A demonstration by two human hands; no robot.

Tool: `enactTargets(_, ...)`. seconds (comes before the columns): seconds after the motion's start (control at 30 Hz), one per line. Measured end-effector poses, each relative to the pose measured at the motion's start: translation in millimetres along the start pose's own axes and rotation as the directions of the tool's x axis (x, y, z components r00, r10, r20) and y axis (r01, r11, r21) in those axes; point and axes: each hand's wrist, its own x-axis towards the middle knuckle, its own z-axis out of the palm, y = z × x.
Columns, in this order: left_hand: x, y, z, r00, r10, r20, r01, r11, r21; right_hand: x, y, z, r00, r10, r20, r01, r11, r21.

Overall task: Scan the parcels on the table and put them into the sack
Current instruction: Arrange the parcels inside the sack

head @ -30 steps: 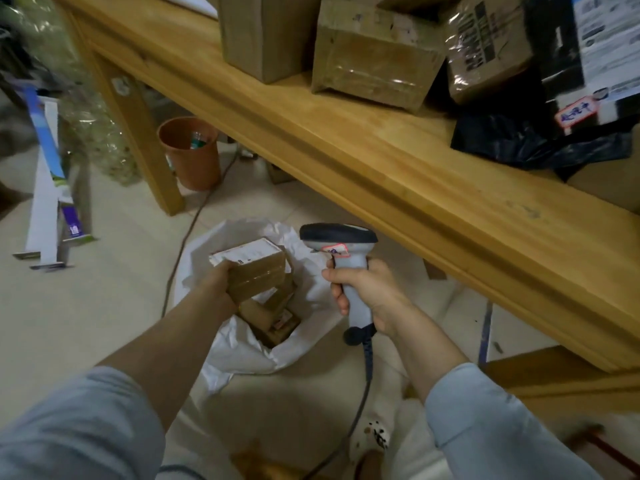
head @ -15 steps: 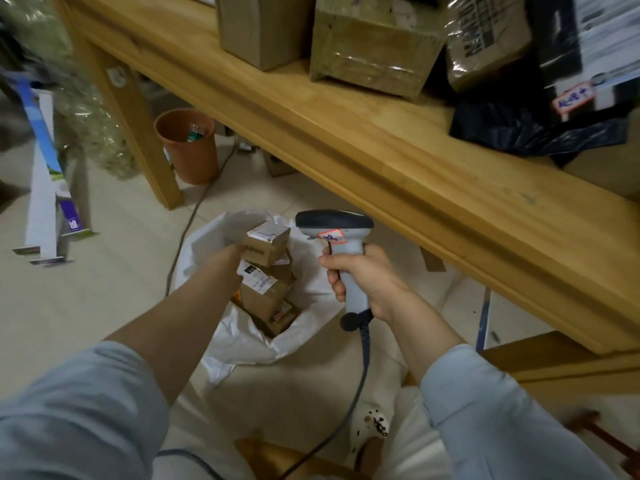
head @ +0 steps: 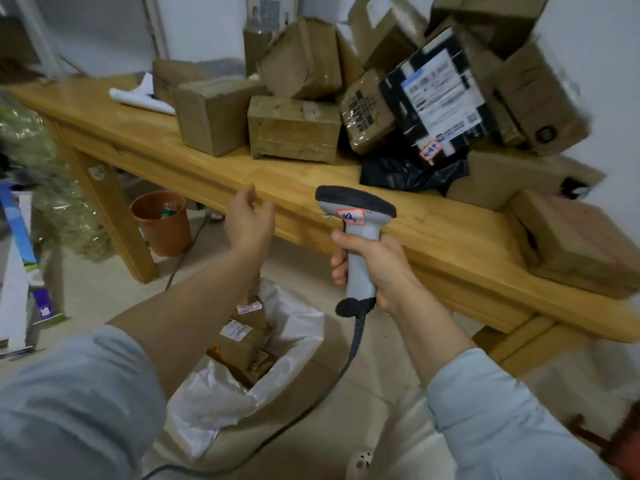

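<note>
A long wooden counter (head: 214, 157) runs from the far left to the near right. Its right half carries a heap of parcels (head: 381, 64), mostly brown cardboard boxes stacked and leaning on one another against the wall. At the near right end lies a flat brown box (head: 581, 244). A black parcel (head: 440, 95) with a white printed label leans tilted in the heap, and a crumpled black bag (head: 408, 174) lies under it, close to the front edge. Toward the middle, a plain box (head: 214, 116) and a taped box (head: 294, 129) sit side by side. A white sheet (head: 142, 97) lies near the far left corner.

On the floor below the front edge, a white sack (head: 221, 396) stands open, and several small labelled cartons (head: 242, 341) are piled inside it. An orange bucket (head: 162, 223) stands under the counter, beside the left leg.

The right hand (head: 377, 268) holds a grey scanner (head: 356, 230) upright in front of the front edge. Its fingers are clamped round the handle, and the dark head points toward the heap. A cable (head: 346, 368) hangs from the scanner's base down to the floor. The left hand (head: 249, 223) is raised at the front edge, above the sack, holding nothing, with its fingers loosely curled and apart. A small red-edged sticker (head: 351, 216) sits on the scanner's neck.
</note>
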Motion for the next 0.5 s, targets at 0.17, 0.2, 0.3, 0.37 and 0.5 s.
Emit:
enactTargets(0.17, -6.8, 66.2, 42.9, 0.972, 0.208, 0.112, -0.21, 0.978, 0.003, -6.2, -36.5, -29.3, 0.977, -0.133, -0.164, 0.154, 0.98, 0.125)
enactTargets(0.2, -7.5, 79.0, 51.8, 0.96, 0.248, 0.133, -0.252, 0.968, 0.011, -5.4, -43.4, -36.6, 0.968, -0.146, -0.202, 0.178, 0.972, 0.151)
enactTargets(0.3, -9.0, 118.1, 79.1, 0.904, 0.377, 0.204, -0.396, 0.916, 0.062, -0.6, -59.4, -61.2, 0.94, -0.173, -0.294, 0.238, 0.951, 0.199)
enactTargets(0.37, -4.1, 145.7, 98.7, 0.856, 0.448, 0.257, -0.481, 0.873, 0.08, 3.7, -66.2, -75.7, 0.93, -0.177, -0.323, 0.253, 0.944, 0.212)
enactTargets(0.5, 16.2, 196.5, 135.2, 0.779, 0.523, 0.346, -0.592, 0.795, 0.134, 12.4, -75.8, -95.0, 0.917, -0.199, -0.345, 0.29, 0.928, 0.235)
